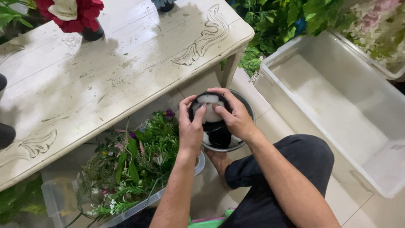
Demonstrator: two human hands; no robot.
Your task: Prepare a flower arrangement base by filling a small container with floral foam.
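My left hand [190, 126] and my right hand [234, 114] met over a small black pot [213, 126], both grasping it at once. The left hand's fingers curled round the pot's rim at 9 o'clock; the right hand's fingers wrapped it from 3 o'clock, with the thumb pressed on the white block [209, 110] packed inside the pot. The pot was held just above a metal bowl [247, 110], whose rim showed at 2 o'clock of my hands; white pieces lay in its bottom. At 8 o'clock of the pot, a clear plastic bin [59, 198] on the floor held mixed flowers and greenery [135, 162]. At 10 o'clock stood a worn white table [105, 71] with carved scrolls, bearing a red and cream flower [69, 12] in a dark pot at its far edge. At 3 o'clock lay a large white tub [337, 105], with green foliage [278, 21] beyond it. My knee [303, 156], in dark trousers, sat at 5 o'clock.
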